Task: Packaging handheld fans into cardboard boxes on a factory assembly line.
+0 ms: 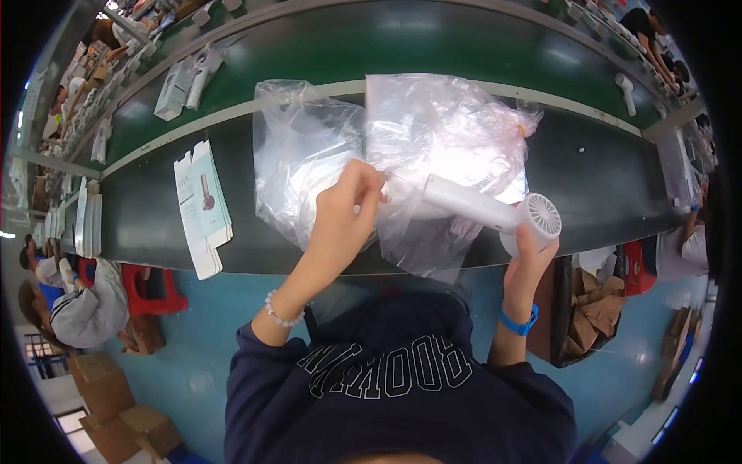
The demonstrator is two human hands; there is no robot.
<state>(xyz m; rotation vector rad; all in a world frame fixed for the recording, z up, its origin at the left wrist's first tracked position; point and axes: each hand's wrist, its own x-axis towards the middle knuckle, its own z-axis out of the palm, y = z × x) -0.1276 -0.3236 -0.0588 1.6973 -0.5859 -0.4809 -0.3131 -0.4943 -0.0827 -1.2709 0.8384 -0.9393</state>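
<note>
A white handheld fan (471,203) lies across my right hand (532,251), which is closed round its round, grilled head. Its handle points left over the clear plastic bags. My left hand (354,197) is closed in a pinch at a piece of clear plastic film (400,199) just left of the handle's end. Whether the film covers part of the handle is hard to see. Beneath my left hand spreads one clear plastic bag (290,147) with white contents; beside it lies a larger, shiny clear bag (444,108).
Flattened light-blue and white cartons (202,205) lie on the dark bench (147,193) to the left. Beyond runs a green conveyor (309,50), with a box (176,89) and another fan (626,94) on it. A bin of brown paper (591,317) stands at right. Other people work nearby.
</note>
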